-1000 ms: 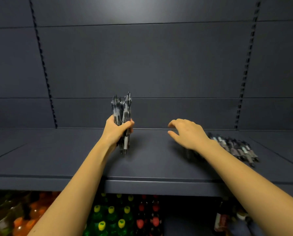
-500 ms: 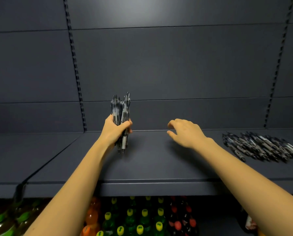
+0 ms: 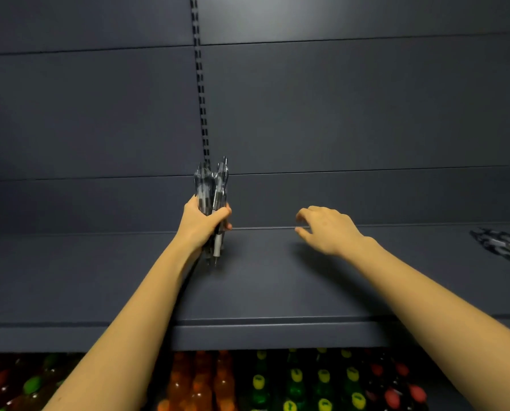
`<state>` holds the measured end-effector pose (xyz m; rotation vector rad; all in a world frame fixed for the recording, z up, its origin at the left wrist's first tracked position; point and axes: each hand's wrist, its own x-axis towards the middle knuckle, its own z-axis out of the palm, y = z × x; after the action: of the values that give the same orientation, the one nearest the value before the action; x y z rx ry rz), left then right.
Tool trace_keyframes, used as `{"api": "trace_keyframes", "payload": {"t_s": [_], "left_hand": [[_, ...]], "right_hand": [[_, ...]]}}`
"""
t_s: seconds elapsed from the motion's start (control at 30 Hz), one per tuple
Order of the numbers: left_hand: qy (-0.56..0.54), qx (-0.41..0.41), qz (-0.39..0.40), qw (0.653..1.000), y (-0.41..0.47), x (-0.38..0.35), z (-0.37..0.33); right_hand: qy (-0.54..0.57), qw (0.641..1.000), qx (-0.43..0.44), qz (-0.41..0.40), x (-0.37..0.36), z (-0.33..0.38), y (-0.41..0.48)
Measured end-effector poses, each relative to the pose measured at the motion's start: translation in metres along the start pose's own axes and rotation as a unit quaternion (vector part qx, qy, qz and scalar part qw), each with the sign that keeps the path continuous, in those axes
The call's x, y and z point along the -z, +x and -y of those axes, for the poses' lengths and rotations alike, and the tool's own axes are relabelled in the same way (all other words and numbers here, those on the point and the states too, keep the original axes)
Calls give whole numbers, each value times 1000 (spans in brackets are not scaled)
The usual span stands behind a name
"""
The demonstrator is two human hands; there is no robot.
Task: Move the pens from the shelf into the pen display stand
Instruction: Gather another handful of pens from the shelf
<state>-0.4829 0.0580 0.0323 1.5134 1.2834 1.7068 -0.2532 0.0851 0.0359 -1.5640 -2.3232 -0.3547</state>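
SHELF TO STAND: A person's left hand [image 3: 204, 223] grips a bundle of pens [image 3: 211, 188] upright over the dark shelf [image 3: 277, 292]. Fingers and thumb wrap round the barrels, and the tips point down just above the surface. The right hand [image 3: 327, 229] hovers beside it, palm down, fingers loosely spread, holding nothing. More loose pens [image 3: 504, 246] lie heaped at the shelf's far right edge, well apart from both hands. The pen display stand is not in view. Coloured bottles [image 3: 277, 381] fill the tier below.

The step in hand appears to be carrying the gathered bundle off to the stand. Doing it well likely means gripping firmly round the middle so no barrel slides out below and keeping the bundle upright. The free hand can come alongside to steady the tips before they go into a slot. One pale-gripped pen hangs lower than the rest and may be the first to slip.

Compared with half a second ago, the view has swung left. The heap has slid to the frame's edge, and the slotted upright [image 3: 201, 99] of the back panel now stands directly behind the bundle. Both hands hold much the same pose.
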Motion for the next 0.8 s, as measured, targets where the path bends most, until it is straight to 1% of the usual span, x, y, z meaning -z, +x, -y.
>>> {"api": "trace_keyframes", "payload": {"t_s": [0.13, 0.33, 0.57, 0.8], "left_hand": [[33, -4, 33, 999, 20, 70, 14], [47, -3, 31, 998, 39, 156, 27], [27, 4, -4, 1000, 39, 228, 47], [25, -4, -23, 999, 45, 309, 54]], "right_hand": [[14, 1000, -13, -15, -8, 68, 27], [10, 1000, 0, -13, -12, 152, 58], [-25, 998, 50, -2, -30, 230, 79], [-32, 998, 56, -8, -28, 309, 98]]}}
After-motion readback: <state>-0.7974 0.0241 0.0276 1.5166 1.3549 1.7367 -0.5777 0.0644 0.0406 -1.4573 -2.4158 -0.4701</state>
